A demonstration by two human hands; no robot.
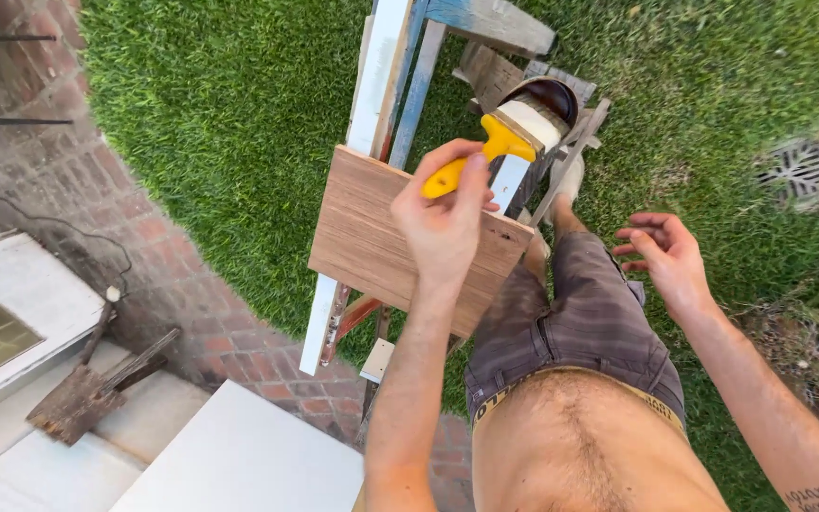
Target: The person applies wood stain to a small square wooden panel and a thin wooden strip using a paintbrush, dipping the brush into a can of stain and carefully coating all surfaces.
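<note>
Brush (495, 152): wide, yellow handle, pale bristles. It sits above the far edge of the board (400, 237), bristles pointing away toward a dark round tin (550, 98) just beyond; whether bristles touch the tin cannot be told.

Left hand (443, 223): clamped on the handle, thumb and fingers wrapped low on it, which keeps the bristle end free and aimed at the tin.

Right hand (667, 258): fingers apart, holding nothing, out to the side over the grass (229, 104), likely for balance.

Board: bare wood, lying flat across the top of a paint-stained ladder (386, 85), so it serves as a shelf at waist height.

Surround: person stands high, legs visible below; brick paving (158, 256) and a white panel (239, 460) lie below left; a drain grate (796, 169) lies right.
</note>
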